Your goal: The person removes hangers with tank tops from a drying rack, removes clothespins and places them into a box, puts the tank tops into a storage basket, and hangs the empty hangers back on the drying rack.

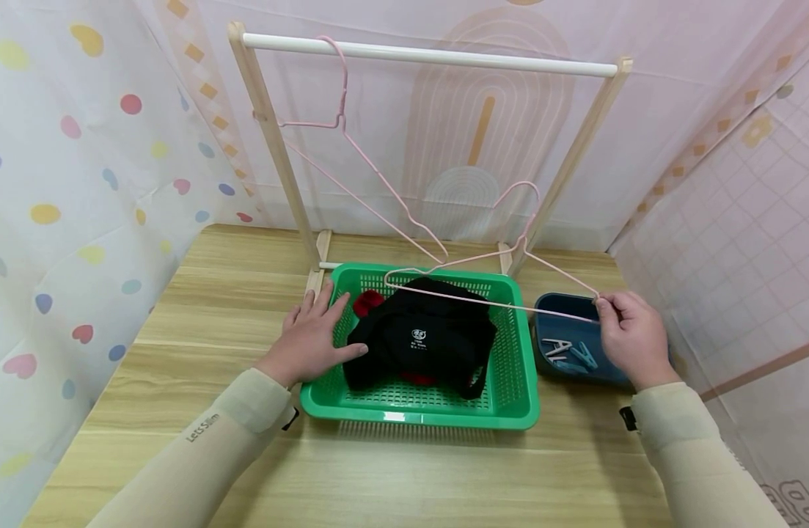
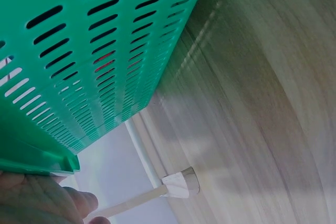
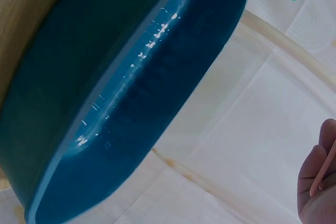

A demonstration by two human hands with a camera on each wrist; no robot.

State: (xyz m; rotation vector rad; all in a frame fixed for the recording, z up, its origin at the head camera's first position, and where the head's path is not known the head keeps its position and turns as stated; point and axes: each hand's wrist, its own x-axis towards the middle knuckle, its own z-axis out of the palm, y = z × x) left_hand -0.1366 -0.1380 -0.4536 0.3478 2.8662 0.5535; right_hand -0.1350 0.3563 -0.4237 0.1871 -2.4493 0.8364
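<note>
A pink clothes hanger (image 1: 524, 240) slants over the green basket (image 1: 417, 419), hook upward. My right hand (image 1: 631, 334) pinches its right-hand corner between thumb and fingers, above the dark blue tub (image 1: 618, 372). In the right wrist view a bit of the pink hanger shows in that hand (image 3: 320, 184), at the edge. Fingers spread, my left hand (image 1: 312, 334) lies over the basket's left rim and holds nothing; the left wrist view has it against the rim. A folded black garment (image 1: 404, 367) with a small white print fills the basket's middle, a red cloth (image 1: 367, 302) beside it.
Behind the basket stands a wooden rack with a white rail (image 1: 444, 53). A second pink hanger (image 1: 343, 110) hangs from the rail's left part. Several clothespins (image 1: 582, 356) lie in the blue tub. Patterned curtains (image 1: 100, 191) enclose the wooden table (image 1: 166, 352).
</note>
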